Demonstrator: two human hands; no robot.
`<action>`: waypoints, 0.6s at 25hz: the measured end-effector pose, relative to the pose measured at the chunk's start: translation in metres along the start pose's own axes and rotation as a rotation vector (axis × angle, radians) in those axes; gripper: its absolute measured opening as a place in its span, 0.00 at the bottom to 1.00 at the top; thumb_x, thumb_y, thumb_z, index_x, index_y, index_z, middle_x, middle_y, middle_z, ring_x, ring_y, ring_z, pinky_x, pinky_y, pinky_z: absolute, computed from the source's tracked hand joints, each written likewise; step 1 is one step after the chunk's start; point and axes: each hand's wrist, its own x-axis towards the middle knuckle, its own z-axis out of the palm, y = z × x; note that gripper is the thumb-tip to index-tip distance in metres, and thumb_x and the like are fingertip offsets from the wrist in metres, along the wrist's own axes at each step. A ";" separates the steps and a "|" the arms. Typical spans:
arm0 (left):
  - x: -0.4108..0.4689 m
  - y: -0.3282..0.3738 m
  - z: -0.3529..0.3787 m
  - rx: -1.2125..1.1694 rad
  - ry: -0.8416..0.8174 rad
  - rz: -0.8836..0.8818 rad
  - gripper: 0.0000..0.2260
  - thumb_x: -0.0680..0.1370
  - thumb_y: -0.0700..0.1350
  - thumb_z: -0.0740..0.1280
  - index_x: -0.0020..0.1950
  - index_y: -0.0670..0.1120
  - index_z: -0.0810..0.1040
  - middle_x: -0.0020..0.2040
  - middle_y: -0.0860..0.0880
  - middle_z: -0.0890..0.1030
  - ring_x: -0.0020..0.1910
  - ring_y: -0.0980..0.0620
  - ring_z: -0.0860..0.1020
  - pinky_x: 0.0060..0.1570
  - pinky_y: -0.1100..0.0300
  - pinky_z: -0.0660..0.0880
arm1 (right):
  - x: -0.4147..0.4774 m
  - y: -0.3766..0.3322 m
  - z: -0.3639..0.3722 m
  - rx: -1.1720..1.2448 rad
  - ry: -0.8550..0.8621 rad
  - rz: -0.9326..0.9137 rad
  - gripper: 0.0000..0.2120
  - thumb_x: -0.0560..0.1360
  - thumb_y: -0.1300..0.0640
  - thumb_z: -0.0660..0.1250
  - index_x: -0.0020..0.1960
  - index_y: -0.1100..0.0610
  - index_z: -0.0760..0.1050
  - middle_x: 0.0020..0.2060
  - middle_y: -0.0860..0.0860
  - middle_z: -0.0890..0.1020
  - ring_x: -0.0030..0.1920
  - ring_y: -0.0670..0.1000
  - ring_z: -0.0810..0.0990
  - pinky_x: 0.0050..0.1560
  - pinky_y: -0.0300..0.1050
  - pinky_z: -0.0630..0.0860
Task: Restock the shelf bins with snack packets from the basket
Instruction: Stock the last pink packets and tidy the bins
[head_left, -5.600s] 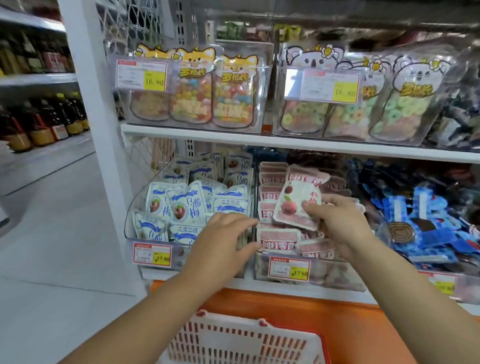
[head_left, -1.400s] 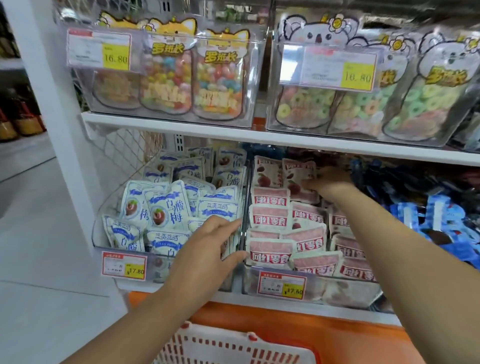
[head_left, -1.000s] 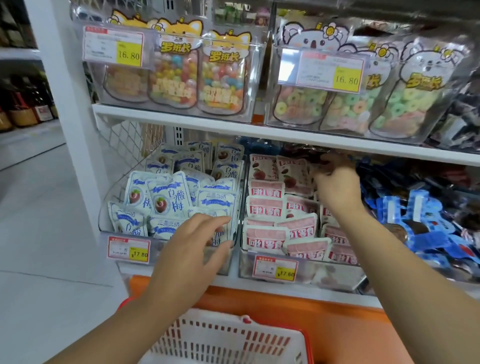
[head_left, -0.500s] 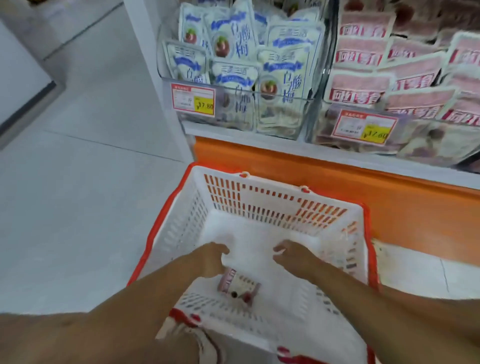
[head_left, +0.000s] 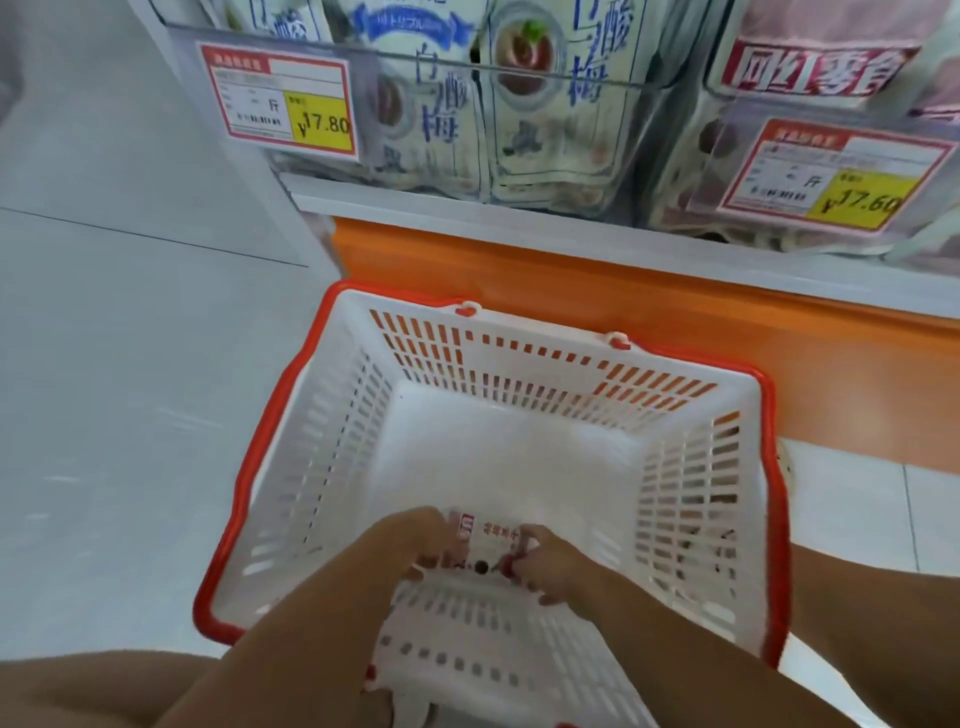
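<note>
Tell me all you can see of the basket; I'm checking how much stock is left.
The basket is white slotted plastic with an orange-red rim, standing upright on the pale floor below the shelf. Its bottom looks bare except for one small packet near the front wall. The left hand and right hand reach inside and close on that packet.

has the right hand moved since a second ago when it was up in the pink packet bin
Yes. The right hand has come down off the shelf into the basket, well below the 17.60 price tag, and now touches the last packet alongside the left hand.
</note>
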 end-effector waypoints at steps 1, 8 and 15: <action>0.004 0.001 0.004 0.039 0.040 0.039 0.08 0.78 0.46 0.68 0.47 0.41 0.75 0.41 0.46 0.76 0.41 0.49 0.76 0.46 0.56 0.79 | 0.003 0.002 0.004 0.032 0.009 -0.006 0.31 0.77 0.62 0.64 0.77 0.49 0.56 0.53 0.54 0.77 0.40 0.49 0.74 0.35 0.40 0.69; -0.038 0.023 -0.014 -0.362 0.087 0.437 0.12 0.77 0.50 0.70 0.42 0.43 0.73 0.45 0.46 0.80 0.45 0.49 0.80 0.41 0.60 0.81 | -0.009 -0.005 -0.020 -0.288 0.284 -0.225 0.25 0.73 0.48 0.72 0.67 0.51 0.70 0.58 0.54 0.71 0.54 0.54 0.74 0.49 0.42 0.69; -0.123 0.043 -0.044 -0.875 0.059 0.648 0.08 0.76 0.44 0.71 0.55 0.48 0.81 0.53 0.48 0.85 0.53 0.48 0.83 0.56 0.50 0.79 | -0.086 -0.038 -0.057 0.352 0.208 -0.587 0.12 0.70 0.57 0.76 0.44 0.59 0.73 0.42 0.52 0.82 0.41 0.49 0.81 0.45 0.42 0.77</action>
